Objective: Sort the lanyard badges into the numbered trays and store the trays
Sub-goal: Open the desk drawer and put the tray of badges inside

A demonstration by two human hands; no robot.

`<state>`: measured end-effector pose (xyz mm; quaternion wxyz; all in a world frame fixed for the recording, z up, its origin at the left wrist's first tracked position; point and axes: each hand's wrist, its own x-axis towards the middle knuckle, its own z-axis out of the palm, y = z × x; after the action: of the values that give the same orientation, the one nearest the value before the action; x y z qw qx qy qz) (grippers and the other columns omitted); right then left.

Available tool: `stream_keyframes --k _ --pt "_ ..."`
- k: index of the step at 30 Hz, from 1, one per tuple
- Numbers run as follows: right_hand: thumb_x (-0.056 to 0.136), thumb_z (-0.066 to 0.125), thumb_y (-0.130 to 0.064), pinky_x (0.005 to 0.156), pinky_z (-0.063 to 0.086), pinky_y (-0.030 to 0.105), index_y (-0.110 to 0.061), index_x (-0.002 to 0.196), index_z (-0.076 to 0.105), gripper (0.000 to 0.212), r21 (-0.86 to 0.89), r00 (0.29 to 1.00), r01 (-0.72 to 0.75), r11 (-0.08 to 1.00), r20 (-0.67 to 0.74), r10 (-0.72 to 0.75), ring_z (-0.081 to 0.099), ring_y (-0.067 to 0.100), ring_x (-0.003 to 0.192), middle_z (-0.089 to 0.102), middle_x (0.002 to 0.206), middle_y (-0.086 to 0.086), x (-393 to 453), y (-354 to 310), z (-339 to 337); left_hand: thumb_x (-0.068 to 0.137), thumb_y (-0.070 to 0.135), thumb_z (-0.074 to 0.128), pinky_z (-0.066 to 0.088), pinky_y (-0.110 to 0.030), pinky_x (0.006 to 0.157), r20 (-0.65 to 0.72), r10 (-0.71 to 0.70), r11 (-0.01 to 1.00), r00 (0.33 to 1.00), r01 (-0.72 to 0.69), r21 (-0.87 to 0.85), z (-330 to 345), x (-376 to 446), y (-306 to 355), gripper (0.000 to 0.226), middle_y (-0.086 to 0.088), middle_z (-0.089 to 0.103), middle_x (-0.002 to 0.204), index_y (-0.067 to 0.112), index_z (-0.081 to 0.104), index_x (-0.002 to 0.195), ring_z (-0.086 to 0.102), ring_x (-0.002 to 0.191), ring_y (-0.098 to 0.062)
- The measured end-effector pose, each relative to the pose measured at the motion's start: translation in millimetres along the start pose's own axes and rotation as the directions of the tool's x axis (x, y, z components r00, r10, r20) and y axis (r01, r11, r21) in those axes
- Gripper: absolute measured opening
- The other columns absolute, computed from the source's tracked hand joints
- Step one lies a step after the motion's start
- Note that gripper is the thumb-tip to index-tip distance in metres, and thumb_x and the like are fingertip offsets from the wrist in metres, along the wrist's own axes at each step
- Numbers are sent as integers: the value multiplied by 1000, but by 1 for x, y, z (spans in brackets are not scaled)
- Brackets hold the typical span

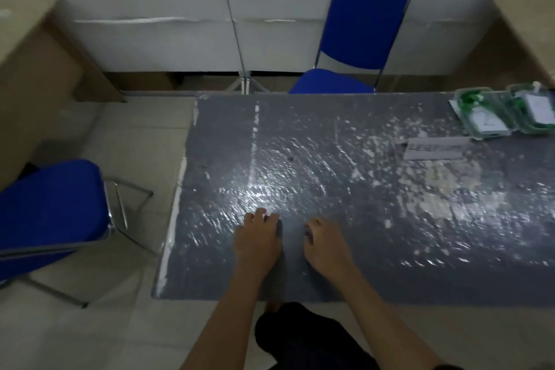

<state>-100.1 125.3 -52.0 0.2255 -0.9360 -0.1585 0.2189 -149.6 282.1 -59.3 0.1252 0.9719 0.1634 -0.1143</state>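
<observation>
Lower left: a blue chair [51,207] beside the grey table [375,249]. Low centre: left hand [258,239] resting on the tabletop, fingers curled, empty. Just right: right hand [326,245], likewise curled, empty. Upper right, at the table's far corner: two clear trays [480,114] holding green lanyard badges [470,98]; white label [435,149] just below.
</observation>
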Motion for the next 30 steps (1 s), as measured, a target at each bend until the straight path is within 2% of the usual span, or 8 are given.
stream_keyframes --k 4,7,13,15,18,22,26,30 --pt "84 40 -27 98 46 47 -14 111 63 37 -81 998 -23 996 -60 18 53 32 116 59 121 9 31 -49 35 94 36 44 40 -47 104 37 -38 997 999 36 65 -12 19 -48 47 3 40 149 34 41 141 40 134 -25" --pt "88 42 -30 99 45 49 -16 116 61 37 -94 999 -34 995 -27 31 51 32 121 56 129 10 47 -85 58 94 34 45 39 -51 106 83 -27 997 996 21 69 -17 27 -83 47 0 37 151 33 38 140 36 137 -28" --pt "92 50 -28 108 39 42 -15 132 53 42 48 991 -132 990 -12 133 44 31 130 47 142 12 61 -148 87 93 35 46 41 -45 102 98 104 989 990 -114 98 -38 61 -149 50 -2 35 154 33 39 143 39 137 -28" --pt "91 51 -29 107 39 41 -14 130 53 42 86 984 -178 980 -16 180 45 30 128 48 140 11 70 -170 98 93 38 47 41 -47 104 61 156 983 986 -161 84 -50 77 -171 51 -1 36 155 33 39 144 38 139 -28" --pt "86 49 -29 104 40 43 -13 125 56 43 149 968 -238 960 -41 247 48 32 124 51 134 11 88 -208 115 93 41 47 41 -49 108 88 233 966 969 -240 92 -64 108 -213 57 1 30 158 34 33 148 33 143 -26" --pt "85 50 -31 105 41 45 -12 127 57 47 257 923 -346 902 -78 377 46 32 126 52 136 14 109 -264 133 99 45 39 38 -54 109 112 305 949 946 -312 53 -84 140 -264 50 1 25 162 38 33 148 29 146 -27" --pt "81 43 -37 101 45 46 -15 131 54 55 348 878 -414 841 -91 470 52 30 123 54 135 11 115 -307 135 103 43 36 27 -53 117 209 401 905 892 -421 62 -117 158 -285 54 1 13 166 37 21 154 14 151 -28" --pt "84 45 -33 97 47 45 -21 124 55 43 370 829 -461 807 -144 540 53 25 117 56 129 6 108 -326 133 99 39 43 31 -50 115 262 457 873 850 -485 52 -137 175 -289 62 0 11 166 35 18 156 15 151 -27"
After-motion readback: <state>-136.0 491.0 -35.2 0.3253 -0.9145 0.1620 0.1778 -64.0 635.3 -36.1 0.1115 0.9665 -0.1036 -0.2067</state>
